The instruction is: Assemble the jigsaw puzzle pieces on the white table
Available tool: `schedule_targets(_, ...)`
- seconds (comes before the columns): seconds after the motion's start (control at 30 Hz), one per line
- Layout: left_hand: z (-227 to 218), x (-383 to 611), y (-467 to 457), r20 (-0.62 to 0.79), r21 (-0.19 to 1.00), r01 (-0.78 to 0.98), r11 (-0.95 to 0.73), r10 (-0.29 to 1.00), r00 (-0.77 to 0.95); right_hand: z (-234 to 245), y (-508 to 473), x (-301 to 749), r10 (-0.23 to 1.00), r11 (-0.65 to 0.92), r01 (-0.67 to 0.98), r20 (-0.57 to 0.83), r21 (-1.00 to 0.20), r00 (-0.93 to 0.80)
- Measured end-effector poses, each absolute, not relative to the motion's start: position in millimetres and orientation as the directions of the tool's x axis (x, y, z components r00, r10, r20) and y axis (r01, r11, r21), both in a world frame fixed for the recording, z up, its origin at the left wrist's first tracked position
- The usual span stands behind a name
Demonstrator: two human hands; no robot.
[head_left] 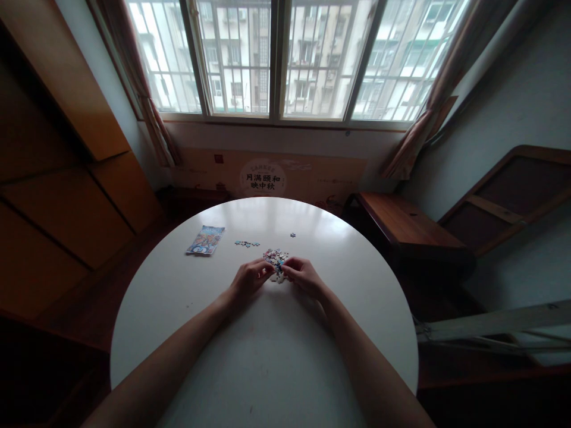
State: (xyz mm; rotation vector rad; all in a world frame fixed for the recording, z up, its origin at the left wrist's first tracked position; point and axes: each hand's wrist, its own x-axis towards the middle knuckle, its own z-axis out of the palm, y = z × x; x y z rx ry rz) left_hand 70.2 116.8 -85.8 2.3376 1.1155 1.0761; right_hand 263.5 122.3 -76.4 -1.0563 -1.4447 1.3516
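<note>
Both my hands meet near the middle of a round white table (267,356). My left hand (250,278) and my right hand (304,274) are pinched together on small puzzle pieces (278,271) between their fingertips. Just beyond the fingers lies a small heap of loose puzzle pieces (275,256). A short joined strip of pieces (247,243) lies further left, and a single piece (292,235) lies further back.
A colourful puzzle packet (206,240) lies flat at the table's left. A wooden side table (401,223) stands to the right, wooden cabinets (66,178) to the left, and a big barred window (285,59) ahead.
</note>
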Motion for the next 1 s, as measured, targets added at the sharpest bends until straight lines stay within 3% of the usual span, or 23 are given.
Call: schedule_targets(1.0, -92.0, 70.7, 125.6, 0.463, 0.705, 0.433, -0.562, 0.827, 0.319, -82.1, 126.2, 262.5, 0.961, 0.104, 0.051, 0.088, -0.993, -0.261)
